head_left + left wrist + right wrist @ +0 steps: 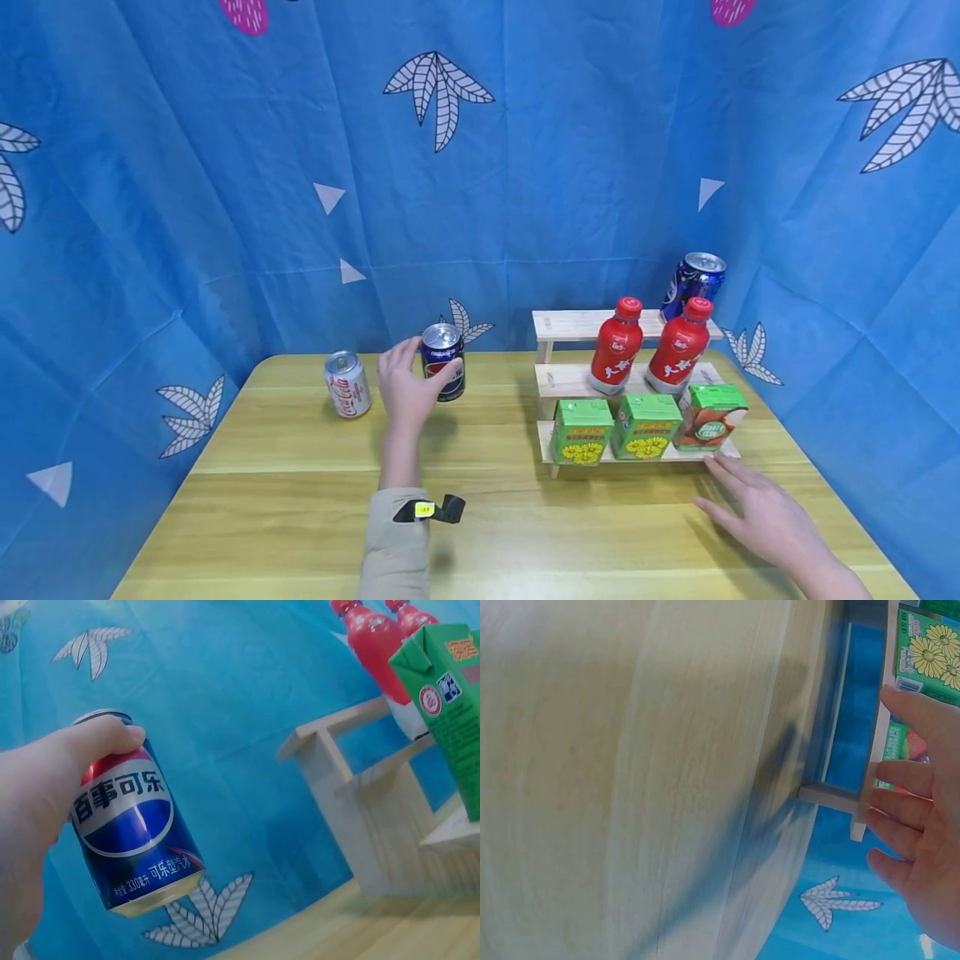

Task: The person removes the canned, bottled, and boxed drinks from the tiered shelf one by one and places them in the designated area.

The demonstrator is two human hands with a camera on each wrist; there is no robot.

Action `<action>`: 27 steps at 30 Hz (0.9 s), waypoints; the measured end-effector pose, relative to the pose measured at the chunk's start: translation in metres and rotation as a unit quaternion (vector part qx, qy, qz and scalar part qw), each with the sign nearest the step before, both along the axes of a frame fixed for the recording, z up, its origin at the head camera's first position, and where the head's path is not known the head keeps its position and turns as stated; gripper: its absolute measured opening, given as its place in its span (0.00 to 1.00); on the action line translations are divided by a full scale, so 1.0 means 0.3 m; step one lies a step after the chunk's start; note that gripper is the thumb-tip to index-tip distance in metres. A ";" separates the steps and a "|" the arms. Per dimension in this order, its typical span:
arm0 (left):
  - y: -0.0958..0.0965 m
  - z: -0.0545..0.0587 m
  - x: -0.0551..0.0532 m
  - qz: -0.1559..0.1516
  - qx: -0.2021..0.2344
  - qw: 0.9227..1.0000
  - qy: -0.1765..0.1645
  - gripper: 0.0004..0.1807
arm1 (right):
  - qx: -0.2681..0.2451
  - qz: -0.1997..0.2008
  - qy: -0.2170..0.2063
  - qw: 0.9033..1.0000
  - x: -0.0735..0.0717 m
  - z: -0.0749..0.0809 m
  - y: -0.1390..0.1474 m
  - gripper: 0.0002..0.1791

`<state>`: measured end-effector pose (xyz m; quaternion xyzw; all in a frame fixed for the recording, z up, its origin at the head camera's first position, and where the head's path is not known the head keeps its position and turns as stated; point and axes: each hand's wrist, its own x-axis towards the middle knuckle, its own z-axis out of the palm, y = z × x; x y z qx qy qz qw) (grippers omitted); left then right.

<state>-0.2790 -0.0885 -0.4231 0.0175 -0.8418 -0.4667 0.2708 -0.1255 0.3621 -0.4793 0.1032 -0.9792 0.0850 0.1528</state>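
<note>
My left hand (408, 385) grips a blue Pepsi can (442, 367), thumb across its front near the top. In the left wrist view the Pepsi can (135, 825) is tilted, and its base shows above the tabletop. By the front right end of a three-step wooden shelf (558, 379), my right hand (772, 512) has its fingers extended, fingertips right at the lowest step's edge. Green drink cartons (582, 432) line that step, the rightmost carton (711, 417) just beyond the fingertips. In the right wrist view my right hand (922, 802) holds nothing.
A white Coca-Cola can (348, 385) stands on the wooden table (300, 517), left of my left hand. Two red bottles (617, 346) occupy the shelf's middle step, and another blue can (693, 283) the top step's right end. Blue curtains (525, 167) hang behind and at both sides.
</note>
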 end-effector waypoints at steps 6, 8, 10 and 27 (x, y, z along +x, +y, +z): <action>-0.028 -0.048 -0.015 0.017 0.019 0.999 -0.034 0.48 | 0.004 -0.002 -0.008 1.000 -0.002 0.005 -0.001 0.38; -0.037 -0.064 -0.018 0.023 0.026 0.999 -0.042 0.48 | 0.004 -0.004 -0.011 1.000 -0.001 0.006 -0.003 0.38; -0.045 -0.081 -0.021 0.028 0.032 0.998 -0.046 0.48 | 0.004 -0.005 -0.016 1.000 0.000 0.007 -0.004 0.39; -0.087 -0.181 -0.060 0.046 0.077 0.993 -0.076 0.51 | 0.009 -0.015 -0.035 0.999 0.005 0.010 -0.008 0.39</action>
